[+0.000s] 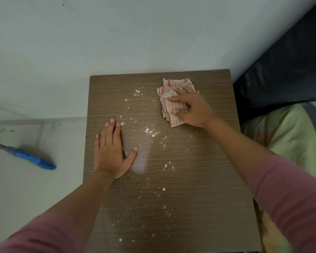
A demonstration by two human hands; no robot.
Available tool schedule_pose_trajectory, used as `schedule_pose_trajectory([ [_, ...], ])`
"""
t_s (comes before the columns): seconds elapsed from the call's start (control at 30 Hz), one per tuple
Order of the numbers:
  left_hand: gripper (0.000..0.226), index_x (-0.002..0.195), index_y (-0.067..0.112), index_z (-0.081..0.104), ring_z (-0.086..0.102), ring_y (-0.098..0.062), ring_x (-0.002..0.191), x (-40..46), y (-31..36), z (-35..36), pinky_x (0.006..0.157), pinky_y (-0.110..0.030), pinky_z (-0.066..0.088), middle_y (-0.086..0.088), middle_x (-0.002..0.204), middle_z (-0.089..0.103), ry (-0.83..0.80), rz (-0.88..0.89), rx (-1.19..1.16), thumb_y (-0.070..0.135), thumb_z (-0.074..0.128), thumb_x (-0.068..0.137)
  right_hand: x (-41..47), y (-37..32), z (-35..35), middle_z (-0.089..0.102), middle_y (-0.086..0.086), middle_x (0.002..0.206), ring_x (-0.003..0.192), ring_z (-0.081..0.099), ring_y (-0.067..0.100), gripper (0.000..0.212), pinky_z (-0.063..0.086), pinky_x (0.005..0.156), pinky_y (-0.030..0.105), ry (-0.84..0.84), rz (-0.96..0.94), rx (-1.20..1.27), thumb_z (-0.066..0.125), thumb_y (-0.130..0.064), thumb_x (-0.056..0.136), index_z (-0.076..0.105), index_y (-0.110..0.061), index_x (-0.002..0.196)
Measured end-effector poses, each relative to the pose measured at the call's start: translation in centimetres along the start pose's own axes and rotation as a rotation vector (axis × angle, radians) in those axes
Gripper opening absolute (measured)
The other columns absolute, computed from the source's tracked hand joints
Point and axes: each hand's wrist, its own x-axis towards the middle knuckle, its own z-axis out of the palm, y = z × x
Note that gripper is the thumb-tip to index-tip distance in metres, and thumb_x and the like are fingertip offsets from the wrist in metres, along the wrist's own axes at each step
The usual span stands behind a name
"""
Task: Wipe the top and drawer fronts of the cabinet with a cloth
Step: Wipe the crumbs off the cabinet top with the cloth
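Observation:
The brown wood-grain cabinet top point(190, 179) fills the middle of the view, seen from above. White crumbs and powder point(150, 132) are scattered down its centre. A folded white cloth with red-orange stripes point(171, 105) lies near the far right corner. My right hand point(192, 108) presses flat on the cloth with spread fingers. My left hand point(111, 150) rests flat on the top at the left side, fingers straight, thumb out. The drawer fronts are out of sight.
A pale wall point(117, 42) stands behind the cabinet. Left of it, on the light floor, lies a blue broom head with a grey handle point(33, 158). To the right are a dark cushion point(285, 75) and a light green bed cover point(290, 136).

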Motion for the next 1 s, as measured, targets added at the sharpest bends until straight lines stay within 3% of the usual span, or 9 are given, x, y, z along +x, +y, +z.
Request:
schedule_pose_trajectory([
  [0.3, 0.092, 0.145, 0.005, 0.014, 0.004, -0.026, 0.144, -0.2, -0.3, 0.1, 0.115, -0.049, 0.007, -0.012, 0.156, 0.008, 0.02, 0.034, -0.038, 0.068, 0.03, 0.081, -7.0, -0.9, 2.4, 0.035, -0.011, 0.149, 0.145, 0.013, 0.011, 0.044, -0.003, 0.112, 0.048, 0.039, 0.006, 0.022, 0.07, -0.031, 0.081, 0.058, -0.036, 0.123],
  [0.43, 0.092, 0.145, 0.002, 0.012, 0.003, -0.026, 0.144, -2.4, -0.4, -0.6, 0.114, -0.049, 0.007, -0.013, 0.156, 0.008, 0.016, 0.089, -0.167, 0.061, 0.045, 0.083, -10.2, -1.2, 3.3, 0.035, -0.011, 0.149, 0.145, 0.012, 0.01, 0.044, -0.004, 0.111, 0.044, 0.05, 0.023, 0.033, 0.07, -0.031, 0.082, 0.058, -0.035, 0.124],
  [0.57, 0.091, 0.146, 0.005, 0.013, 0.004, -0.023, 0.144, -8.3, -0.9, -0.3, 0.112, -0.045, 0.005, -0.009, 0.157, 0.007, 0.007, 0.123, -0.202, 0.064, 0.039, 0.082, -13.1, -1.6, 4.3, 0.035, -0.011, 0.149, 0.144, 0.012, 0.008, 0.044, -0.004, 0.111, 0.045, 0.078, 0.04, 0.048, 0.07, -0.031, 0.081, 0.058, -0.035, 0.123],
  [0.77, 0.086, 0.143, 0.002, 0.025, 0.014, -0.025, 0.142, -17.2, -2.9, 1.3, 0.11, -0.048, 0.015, -0.011, 0.154, 0.017, -0.051, 0.116, -0.181, 0.064, 0.037, 0.084, -17.0, -2.2, 6.0, 0.035, -0.012, 0.149, 0.144, 0.012, 0.01, 0.044, -0.003, 0.111, 0.044, 0.087, 0.056, 0.043, 0.071, -0.033, 0.081, 0.058, -0.037, 0.123],
  [1.0, 0.086, 0.143, 0.001, 0.023, 0.014, -0.029, 0.142, -19.2, -3.9, 2.5, 0.111, -0.047, 0.018, -0.015, 0.154, 0.017, -0.064, 0.166, -0.054, 0.066, 0.023, 0.086, -20.5, -2.5, 7.5, 0.035, -0.013, 0.149, 0.142, 0.011, 0.006, 0.044, -0.004, 0.112, 0.045, 0.102, 0.075, 0.017, 0.071, -0.034, 0.081, 0.058, -0.036, 0.123],
])
